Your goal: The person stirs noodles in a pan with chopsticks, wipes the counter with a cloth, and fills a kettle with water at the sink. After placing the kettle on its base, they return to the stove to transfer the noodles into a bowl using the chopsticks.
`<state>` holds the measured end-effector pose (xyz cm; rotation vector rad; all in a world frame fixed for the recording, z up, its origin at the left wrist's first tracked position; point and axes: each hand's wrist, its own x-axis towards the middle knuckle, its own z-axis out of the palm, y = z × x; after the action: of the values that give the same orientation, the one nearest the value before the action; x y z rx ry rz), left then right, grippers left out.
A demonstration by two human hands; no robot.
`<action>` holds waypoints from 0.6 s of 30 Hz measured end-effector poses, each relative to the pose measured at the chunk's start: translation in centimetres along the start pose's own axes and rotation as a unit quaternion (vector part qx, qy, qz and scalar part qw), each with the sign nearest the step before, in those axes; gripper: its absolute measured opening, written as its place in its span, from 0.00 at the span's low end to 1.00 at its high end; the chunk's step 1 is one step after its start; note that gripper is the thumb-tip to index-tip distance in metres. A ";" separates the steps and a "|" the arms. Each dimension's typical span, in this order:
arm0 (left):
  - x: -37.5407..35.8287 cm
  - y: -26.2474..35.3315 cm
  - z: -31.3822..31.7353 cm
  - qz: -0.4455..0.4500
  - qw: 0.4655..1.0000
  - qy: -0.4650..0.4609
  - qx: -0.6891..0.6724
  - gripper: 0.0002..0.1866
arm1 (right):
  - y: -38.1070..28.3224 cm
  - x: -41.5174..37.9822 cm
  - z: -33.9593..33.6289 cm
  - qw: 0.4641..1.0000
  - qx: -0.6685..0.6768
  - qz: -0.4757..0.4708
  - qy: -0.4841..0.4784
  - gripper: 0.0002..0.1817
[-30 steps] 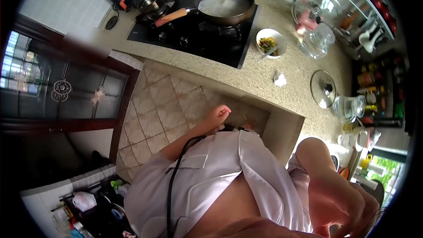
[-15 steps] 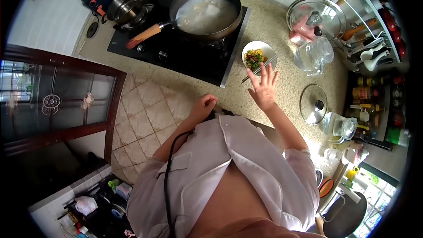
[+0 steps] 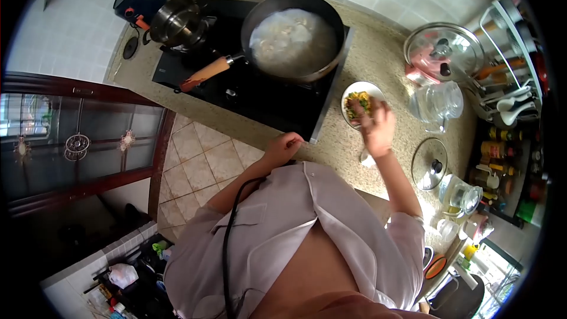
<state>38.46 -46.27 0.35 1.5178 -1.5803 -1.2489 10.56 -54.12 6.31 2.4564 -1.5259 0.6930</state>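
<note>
A white bowl [image 3: 347, 112] holding yellow food with chopped green and dark red bits [image 3: 358, 103] stands on the counter right of the stove. My right hand [image 3: 378, 129] reaches over its right side with fingers bent down, smeared by motion; whether they grip anything cannot be made out. The chopsticks seen earlier across the bowl do not show now. Below that hand is a small whitish patch [image 3: 367, 158] that I cannot identify. My left hand [image 3: 284, 146] is curled closed at the counter's front edge, near the stove corner, with nothing visible in it.
A wok [image 3: 341, 53] of cloudy white liquid with pale pieces sits on the black stove [image 3: 266, 103], its wooden handle [image 3: 204, 75] pointing left. A steel pot [image 3: 177, 20] stands behind left. Toward the right are a glass jug [image 3: 437, 106] and glass lids [image 3: 429, 164].
My right hand has gone from spread fingers to bent ones over the bowl's right side, and the chopsticks have dropped from sight. The camera view has shifted; the left hand stays closed.
</note>
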 end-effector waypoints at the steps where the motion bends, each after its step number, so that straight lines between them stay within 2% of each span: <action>1: 0.4 -0.1 -0.7 -0.012 1.000 -0.021 -0.003 0.07 | 0.0 1.3 -1.7 0.999 -0.006 0.030 0.011 0.18; 4: 1.2 -0.9 -3.7 -0.005 0.999 -0.039 -0.027 0.06 | -0.4 5.4 -6.8 0.992 0.042 0.104 0.061 0.07; 6: 1.4 -1.7 -5.5 0.008 0.998 -0.035 -0.054 0.06 | -0.8 7.7 -9.0 0.973 0.138 0.119 0.142 0.12; 8: 1.7 -2.8 -8.1 -0.017 0.999 -0.026 -0.028 0.09 | -1.6 9.5 -10.3 0.936 0.253 0.113 0.217 0.15; 9: 1.8 -3.7 -9.3 -0.013 0.999 -0.027 -0.032 0.09 | -2.3 10.5 -11.0 0.899 0.373 0.118 0.196 0.18; 10: 2.0 -4.9 -10.4 -0.012 0.999 -0.021 -0.021 0.09 | -2.7 11.8 -10.9 0.889 0.404 0.100 0.188 0.15; 12: 2.1 -6.4 -12.5 -0.008 1.000 -0.019 -0.016 0.08 | -5.6 15.4 -10.2 0.867 0.433 0.177 0.174 0.12; 14: 2.1 -7.4 -14.2 0.009 0.999 0.003 -0.044 0.08 | -5.8 17.7 -7.2 0.883 0.410 0.213 0.087 0.10; 16: 2.1 -7.9 -15.6 0.017 0.998 0.020 -0.053 0.07 | -5.3 20.2 -2.9 0.874 0.413 0.250 0.056 0.10; 18: 2.0 -8.1 -16.8 0.024 0.997 0.040 -0.063 0.07 | -4.7 22.5 -0.4 0.941 0.221 0.245 -0.072 0.11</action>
<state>56.58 -50.96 -1.18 1.4243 -1.4503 -1.2235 22.91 -69.89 17.68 2.4719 -2.3002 1.0573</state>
